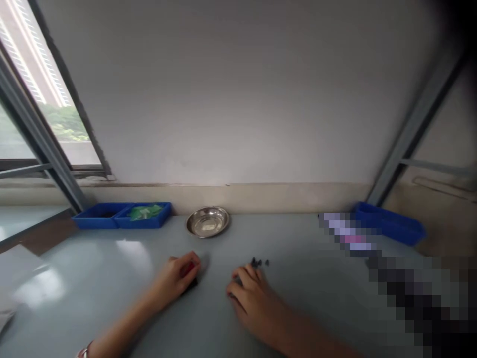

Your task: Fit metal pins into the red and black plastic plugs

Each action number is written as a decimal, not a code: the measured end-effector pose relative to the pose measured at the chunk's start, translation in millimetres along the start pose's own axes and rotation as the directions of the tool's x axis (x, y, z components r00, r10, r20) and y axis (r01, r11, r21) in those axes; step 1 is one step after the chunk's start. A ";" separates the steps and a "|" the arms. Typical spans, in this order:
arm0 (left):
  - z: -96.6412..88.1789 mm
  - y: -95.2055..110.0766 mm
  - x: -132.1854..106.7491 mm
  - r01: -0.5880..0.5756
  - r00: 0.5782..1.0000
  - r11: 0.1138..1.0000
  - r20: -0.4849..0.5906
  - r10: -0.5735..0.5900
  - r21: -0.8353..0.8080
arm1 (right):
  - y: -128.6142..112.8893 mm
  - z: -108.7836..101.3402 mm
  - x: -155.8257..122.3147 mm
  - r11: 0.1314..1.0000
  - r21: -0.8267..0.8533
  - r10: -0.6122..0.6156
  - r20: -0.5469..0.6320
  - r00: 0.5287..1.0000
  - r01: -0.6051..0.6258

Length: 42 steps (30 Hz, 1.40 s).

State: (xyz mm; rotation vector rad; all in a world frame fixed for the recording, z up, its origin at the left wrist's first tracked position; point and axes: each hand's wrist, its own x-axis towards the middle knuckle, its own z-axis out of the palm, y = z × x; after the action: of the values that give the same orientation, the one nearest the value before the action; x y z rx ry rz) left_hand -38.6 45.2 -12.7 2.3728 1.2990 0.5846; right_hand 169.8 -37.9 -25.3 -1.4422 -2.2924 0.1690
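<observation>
My left hand (178,278) rests on the grey table (112,278) with its fingers curled round a small red and dark object that I cannot make out. My right hand (253,298) lies knuckles up a little to the right, fingers bent down onto the table. Its fingertips are right beside a few small dark parts (259,261), and something small and dark shows under them. The two hands are a short gap apart.
A shallow steel bowl (207,221) stands behind the hands near the wall. Two blue trays (122,215) sit at the back left, one holding green pieces (143,212). Another blue tray (391,224) is at the back right. A window frame rises at left.
</observation>
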 end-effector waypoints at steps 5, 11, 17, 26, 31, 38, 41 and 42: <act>0.1 1.8 1.8 -0.014 1.000 0.999 0.019 0.013 0.030 | 1.7 0.8 -0.8 1.000 -0.010 -0.016 0.002 1.000 0.016; -2.2 3.2 3.0 -0.008 1.000 0.998 0.013 0.007 0.066 | 5.9 -6.0 2.1 0.998 -0.053 0.035 -0.048 0.998 -0.038; -5.5 -2.5 4.0 -0.004 0.999 0.995 0.035 0.001 0.103 | 27.7 -7.5 6.3 0.961 -0.146 0.201 -0.226 0.953 -0.237; -13.8 1.7 3.0 -0.004 0.995 0.987 0.095 -0.012 0.160 | 54.4 -3.6 6.9 0.937 -0.236 0.198 -0.253 0.947 -0.259; -20.7 2.5 2.3 0.014 0.993 0.961 0.113 -0.047 0.277 | 50.6 -3.3 5.8 0.926 -0.260 0.218 -0.220 0.951 -0.272; -25.0 4.9 1.2 -0.108 0.974 0.950 0.222 0.042 0.293 | 53.2 -4.5 6.1 0.931 -0.286 0.186 -0.154 0.970 -0.225; -26.2 8.6 -1.1 -0.159 0.956 0.949 0.284 0.079 0.271 | 53.1 -3.2 6.8 0.934 -0.278 0.189 -0.147 0.971 -0.224; -26.6 10.0 -2.0 -0.169 0.951 0.948 0.296 0.086 0.268 | 52.7 -2.9 7.1 0.936 -0.276 0.184 -0.151 0.971 -0.221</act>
State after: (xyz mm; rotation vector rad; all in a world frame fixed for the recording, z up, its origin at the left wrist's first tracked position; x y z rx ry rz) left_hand -46.5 41.7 14.4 2.6736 1.1747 0.0818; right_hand 212.2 -8.1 -37.5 -1.7833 -2.1312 -0.2022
